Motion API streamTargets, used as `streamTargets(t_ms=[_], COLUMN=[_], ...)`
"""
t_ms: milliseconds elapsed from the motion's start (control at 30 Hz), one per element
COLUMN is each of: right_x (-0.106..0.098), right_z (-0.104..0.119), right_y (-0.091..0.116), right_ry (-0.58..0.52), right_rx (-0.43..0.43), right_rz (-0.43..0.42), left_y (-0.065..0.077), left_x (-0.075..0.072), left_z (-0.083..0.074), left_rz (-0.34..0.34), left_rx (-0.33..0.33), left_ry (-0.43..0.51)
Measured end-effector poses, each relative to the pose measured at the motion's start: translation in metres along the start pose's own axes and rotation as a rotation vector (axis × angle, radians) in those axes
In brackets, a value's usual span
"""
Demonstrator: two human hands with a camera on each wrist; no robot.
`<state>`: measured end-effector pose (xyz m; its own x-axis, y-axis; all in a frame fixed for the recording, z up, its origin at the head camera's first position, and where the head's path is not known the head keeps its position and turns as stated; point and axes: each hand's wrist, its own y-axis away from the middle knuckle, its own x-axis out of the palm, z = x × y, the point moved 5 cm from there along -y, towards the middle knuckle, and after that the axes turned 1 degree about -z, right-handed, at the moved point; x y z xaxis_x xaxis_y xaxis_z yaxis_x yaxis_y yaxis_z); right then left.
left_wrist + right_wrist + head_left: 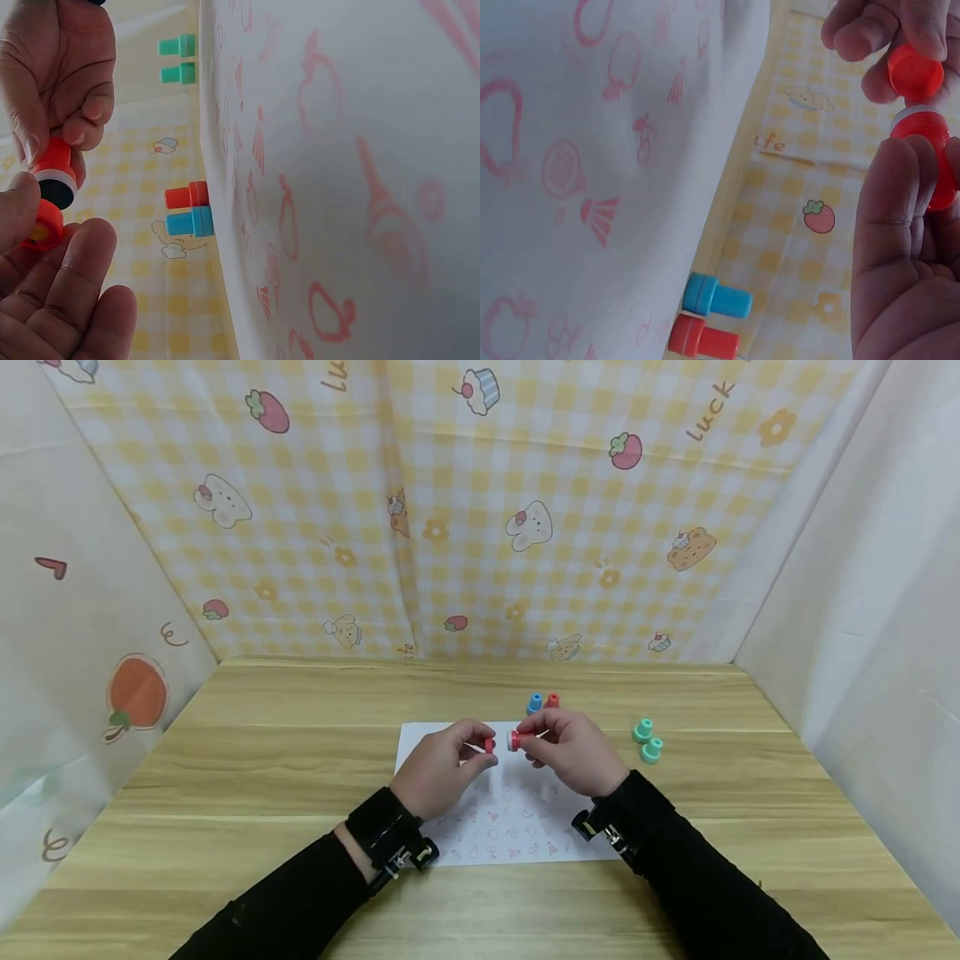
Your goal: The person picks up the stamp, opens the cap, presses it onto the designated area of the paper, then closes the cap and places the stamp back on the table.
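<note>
Between finger and thumb, my left hand (442, 768) pinches a small red cap (489, 746), its hollow side showing in the right wrist view. My right hand (573, 750) holds a red self-inking stamp (517, 740) by its body. In the left wrist view the stamp's dark round face (56, 193) points toward the cap, and a white ring circles its end. Cap and stamp are apart in the head view. Both hands are above a white sheet of paper (517, 785) covered with rows of red stamped prints.
Behind the right hand stand a blue stamp (534, 703) and another red stamp (552, 700), side by side. Two green stamps (642, 730) are on the wooden table (285, 793) to the right of the paper. A yellow checked cloth (450, 568) hangs at the back.
</note>
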<state>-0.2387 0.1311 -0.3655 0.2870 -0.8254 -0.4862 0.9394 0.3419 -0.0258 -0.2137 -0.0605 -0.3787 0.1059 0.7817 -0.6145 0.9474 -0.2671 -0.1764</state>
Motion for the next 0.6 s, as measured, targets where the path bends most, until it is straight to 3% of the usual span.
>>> streamTargets(t_ms=[600], right_x=[0.013], right_z=[0.000], right_y=[0.002], right_ry=[-0.044], right_rx=[-0.003], right_rz=[0.042], left_y=[0.000], left_x=[0.003], left_z=[-0.002], left_rz=[0.022], left_rx=[-0.013], left_ry=[0.004])
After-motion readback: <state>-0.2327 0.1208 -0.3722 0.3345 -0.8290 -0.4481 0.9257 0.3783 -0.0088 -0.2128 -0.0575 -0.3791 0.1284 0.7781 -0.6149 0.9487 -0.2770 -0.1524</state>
